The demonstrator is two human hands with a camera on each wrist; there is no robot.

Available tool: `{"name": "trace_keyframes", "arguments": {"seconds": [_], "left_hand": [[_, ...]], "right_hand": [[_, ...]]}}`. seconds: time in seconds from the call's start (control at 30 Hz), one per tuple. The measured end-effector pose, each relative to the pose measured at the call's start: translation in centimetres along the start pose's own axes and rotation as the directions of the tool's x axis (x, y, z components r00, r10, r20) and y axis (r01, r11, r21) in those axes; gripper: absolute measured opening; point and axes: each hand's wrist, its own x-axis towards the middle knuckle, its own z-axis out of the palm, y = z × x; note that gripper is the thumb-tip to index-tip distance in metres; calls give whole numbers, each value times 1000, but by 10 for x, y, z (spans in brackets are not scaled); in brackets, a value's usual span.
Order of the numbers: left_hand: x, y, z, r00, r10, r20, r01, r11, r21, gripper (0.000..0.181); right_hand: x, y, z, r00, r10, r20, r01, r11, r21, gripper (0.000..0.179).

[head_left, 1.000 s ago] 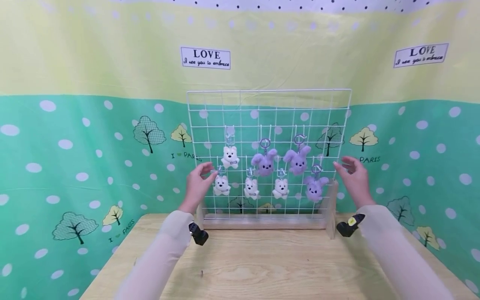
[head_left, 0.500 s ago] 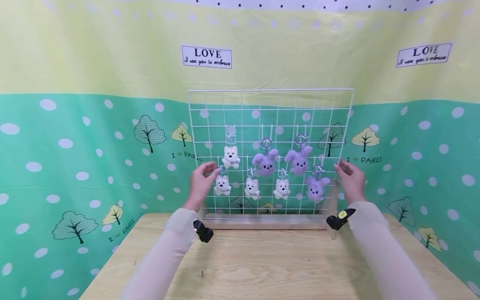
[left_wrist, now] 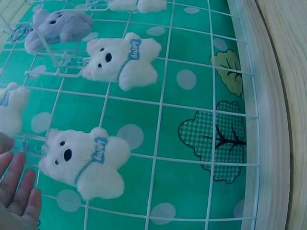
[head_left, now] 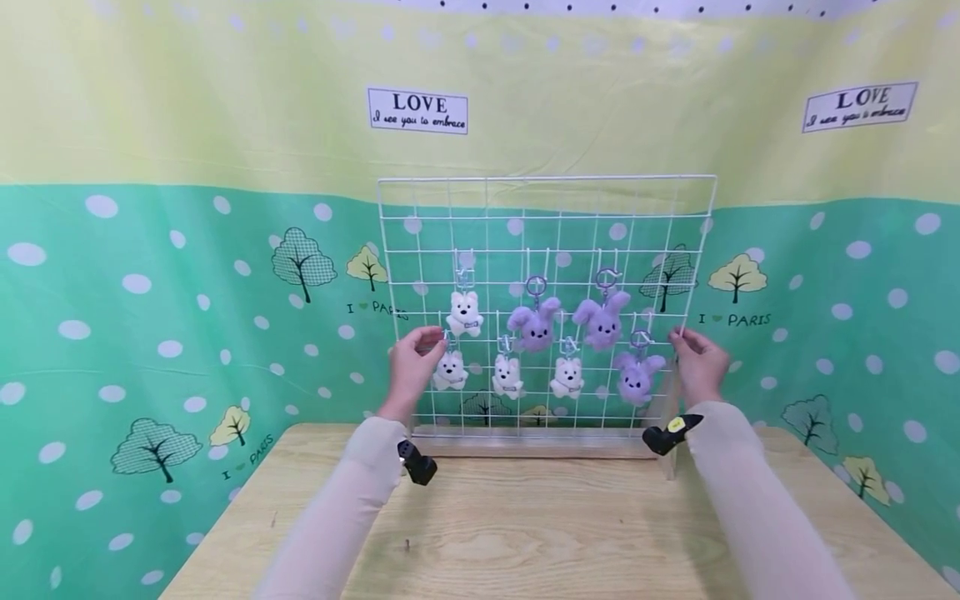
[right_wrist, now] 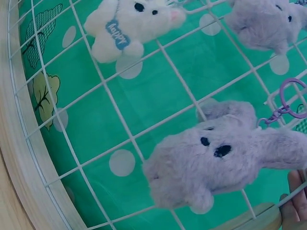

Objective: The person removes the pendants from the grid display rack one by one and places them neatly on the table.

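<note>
A white wire grid panel (head_left: 547, 177) stands upright in a wooden base (head_left: 532, 447). From its hooks hang several white plush dog keychains (head_left: 464, 314) and three purple plush rabbit keychains (head_left: 602, 321). My left hand (head_left: 414, 367) is at the panel's left side, fingertips beside the clasp of the lower-left plush dog (left_wrist: 86, 163); in the left wrist view its fingers are loosely extended. My right hand (head_left: 699, 364) holds the panel's right edge near the lower-right plush rabbit (right_wrist: 206, 158). In the right wrist view the edge wire crosses in front of its fingers (right_wrist: 293, 206).
The wooden table (head_left: 510, 533) extends in front of the base. A green and yellow curtain (head_left: 187, 333) with dots and trees surrounds the table behind and on both sides. The base has a wooden upright (head_left: 670, 400) at its right end.
My right hand has moved left from beside the panel onto its right edge. The left hand stays by the lower-left plush dog's clasp. The whole head view has shifted slightly.
</note>
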Motion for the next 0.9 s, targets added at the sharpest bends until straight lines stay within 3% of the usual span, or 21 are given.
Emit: {"name": "trace_keyframes", "arguments": {"seconds": [0.2, 0.63, 0.9], "left_hand": [[0, 0, 3, 999, -33, -19, 33, 999, 13, 24], [1, -7, 6, 992, -124, -14, 125, 992, 20, 19], [4, -10, 3, 994, -106, 8, 106, 994, 13, 18]], "right_hand": [[0, 2, 0, 1000, -14, 1, 14, 1000, -20, 39], [-4, 3, -2, 999, 37, -4, -36, 999, 20, 38], [-1, 3, -1, 999, 43, -7, -42, 998, 46, 38]]}}
